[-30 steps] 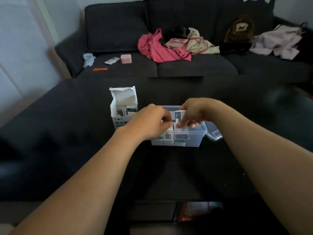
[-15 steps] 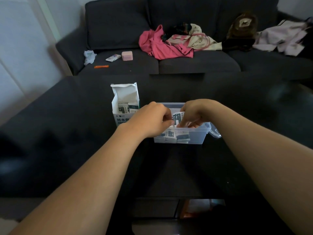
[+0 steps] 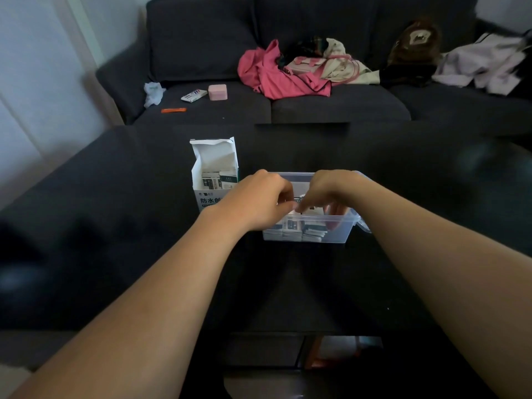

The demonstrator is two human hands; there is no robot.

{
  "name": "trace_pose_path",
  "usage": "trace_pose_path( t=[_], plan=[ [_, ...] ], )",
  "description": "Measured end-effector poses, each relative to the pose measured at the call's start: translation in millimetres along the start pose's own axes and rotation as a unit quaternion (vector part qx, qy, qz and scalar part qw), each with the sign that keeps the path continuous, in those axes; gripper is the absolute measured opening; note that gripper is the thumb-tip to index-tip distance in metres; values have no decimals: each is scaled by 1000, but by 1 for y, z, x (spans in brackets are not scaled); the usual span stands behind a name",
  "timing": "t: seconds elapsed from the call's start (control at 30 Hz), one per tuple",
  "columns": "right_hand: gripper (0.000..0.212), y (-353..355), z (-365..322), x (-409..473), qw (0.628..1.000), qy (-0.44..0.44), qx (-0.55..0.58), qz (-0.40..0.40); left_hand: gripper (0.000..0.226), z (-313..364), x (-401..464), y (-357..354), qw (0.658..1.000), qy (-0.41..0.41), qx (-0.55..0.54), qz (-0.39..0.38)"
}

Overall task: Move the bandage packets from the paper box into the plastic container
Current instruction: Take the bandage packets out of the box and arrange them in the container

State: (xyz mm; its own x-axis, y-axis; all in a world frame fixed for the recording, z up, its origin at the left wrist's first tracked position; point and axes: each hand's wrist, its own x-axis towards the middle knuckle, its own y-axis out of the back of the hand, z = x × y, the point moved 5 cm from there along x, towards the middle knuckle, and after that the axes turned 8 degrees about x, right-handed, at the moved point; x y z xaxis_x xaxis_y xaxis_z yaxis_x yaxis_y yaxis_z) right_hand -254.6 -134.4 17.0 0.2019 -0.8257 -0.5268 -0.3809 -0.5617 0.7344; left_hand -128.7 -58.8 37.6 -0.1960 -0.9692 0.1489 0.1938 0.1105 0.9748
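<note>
Several packets (image 3: 296,233) already lie stacked in the container (image 3: 342,227), and a few (image 3: 214,181) stand in the box (image 3: 214,168) just left of it. Your left hand (image 3: 259,201) and right hand (image 3: 325,194) meet over the container, pinching packets (image 3: 299,201) between curled fingers; judged roughly halfway.

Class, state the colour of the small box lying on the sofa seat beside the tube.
Pale pink: the small box shows best in the head view.

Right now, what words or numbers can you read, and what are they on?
"防水创": front of the white paper box, the rest hidden behind the left hand.
Small logo above it: too small to read.
Print on the bandage packets in the box and in the plastic container: too small to read.
Tube on the sofa: blurred.
</note>
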Motion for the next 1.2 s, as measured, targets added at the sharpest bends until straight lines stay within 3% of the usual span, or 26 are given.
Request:
trace_pose_path(
  t=[0.2,0.4,0.73,1.2],
  plan=[
    [27,-2,-1,1,1000,-1,8,12,21,1,0,1,1000,0,2,-1],
    [47,-3,-2,2,1000,12,11,21,20,2,0,1,1000,-3,-3,-2],
    [31,0,-7,-5,994,44,-41,94,20,0,0,1,1000,-3,-5,1],
    [26,6,-7,-5,994,39,23,95,20,1,0,2,1000,0,-14,-5]
  ],
)
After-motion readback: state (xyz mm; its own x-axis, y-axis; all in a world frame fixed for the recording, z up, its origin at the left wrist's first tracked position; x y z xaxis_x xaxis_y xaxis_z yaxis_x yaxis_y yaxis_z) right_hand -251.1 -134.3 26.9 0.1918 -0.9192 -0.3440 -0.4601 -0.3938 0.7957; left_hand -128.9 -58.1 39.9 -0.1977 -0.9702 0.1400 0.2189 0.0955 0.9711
